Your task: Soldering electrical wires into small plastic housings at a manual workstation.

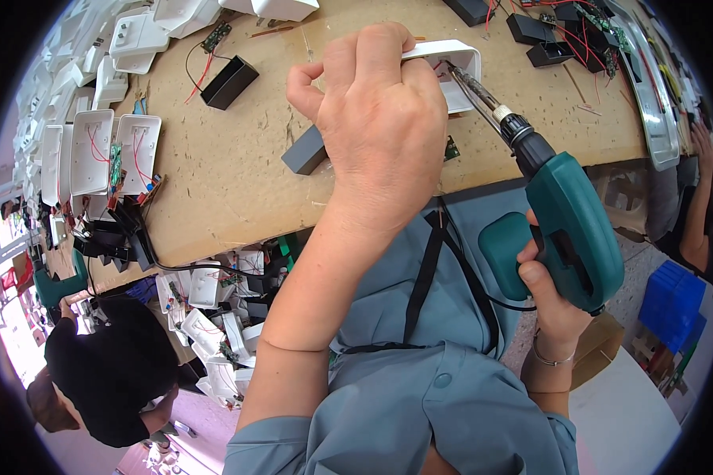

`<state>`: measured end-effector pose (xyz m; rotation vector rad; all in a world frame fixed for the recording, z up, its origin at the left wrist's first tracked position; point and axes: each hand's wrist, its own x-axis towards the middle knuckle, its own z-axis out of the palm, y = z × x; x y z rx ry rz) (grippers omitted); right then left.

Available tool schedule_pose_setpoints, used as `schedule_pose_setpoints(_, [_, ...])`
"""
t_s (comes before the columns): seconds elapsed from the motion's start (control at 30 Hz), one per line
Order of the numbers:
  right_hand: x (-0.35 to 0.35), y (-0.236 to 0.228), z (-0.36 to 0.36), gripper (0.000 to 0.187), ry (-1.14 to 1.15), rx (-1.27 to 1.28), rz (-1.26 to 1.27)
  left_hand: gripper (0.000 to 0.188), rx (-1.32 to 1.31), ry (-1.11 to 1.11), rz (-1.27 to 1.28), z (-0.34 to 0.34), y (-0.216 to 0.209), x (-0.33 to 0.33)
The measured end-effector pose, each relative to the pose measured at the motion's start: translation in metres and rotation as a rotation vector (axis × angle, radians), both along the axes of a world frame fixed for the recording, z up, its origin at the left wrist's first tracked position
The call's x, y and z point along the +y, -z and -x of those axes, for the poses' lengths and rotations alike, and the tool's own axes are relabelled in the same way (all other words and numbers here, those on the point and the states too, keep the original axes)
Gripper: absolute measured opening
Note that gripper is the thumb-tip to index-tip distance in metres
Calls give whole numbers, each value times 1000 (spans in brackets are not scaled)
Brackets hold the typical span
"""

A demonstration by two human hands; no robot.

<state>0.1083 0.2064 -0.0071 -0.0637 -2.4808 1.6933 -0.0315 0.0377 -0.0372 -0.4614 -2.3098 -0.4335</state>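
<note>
The left hand [380,119] is closed around a white plastic housing [458,73] on the table [238,182]. The right hand [548,305] grips a green electric screwdriver [566,226], its bit inside the housing.

The person wears a grey-blue shirt [420,396] with short sleeves; one sleeve hem [273,439] ends above the left elbow. A round button [444,380] of the same colour sits on the front. A black strap [425,273] runs down the chest. A thin bracelet [550,358] circles the right wrist.
</note>
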Motion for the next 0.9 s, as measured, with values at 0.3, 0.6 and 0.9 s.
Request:
schedule_pose_setpoints(0.3, [3,2,-6,52,-6,-7,66,2,3,22,-15,0,-2,0])
schedule_pose_setpoints(0.6, [3,-1,-17,53,49,-56,164,5,-46,-21,0,0,-1,-2])
schedule_pose_setpoints(0.9, [6,1,-21,54,76,-22,198,6,-48,-5,-45,-1,-1,-2])
